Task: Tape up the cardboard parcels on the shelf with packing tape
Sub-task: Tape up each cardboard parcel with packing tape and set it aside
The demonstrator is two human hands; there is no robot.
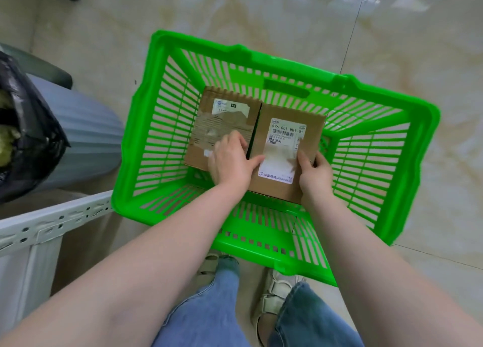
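Two cardboard parcels lie side by side inside a green plastic basket [407, 148] on the floor. The left parcel [222, 116] carries a torn label and old tape. The right parcel [285, 137] has a white shipping label with a barcode. My left hand [230, 161] grips the right parcel's left edge, fingers dipping into the gap between the parcels, thumb lying on its top. My right hand [312, 174] grips the same parcel at its near right edge. No packing tape is in view.
A grey ribbed bin [86, 137] with a black bag [26, 127] stands to the left of the basket. A white perforated metal shelf rail [52, 224] runs at lower left. My feet [274, 294] are just behind the basket on the marble tile floor.
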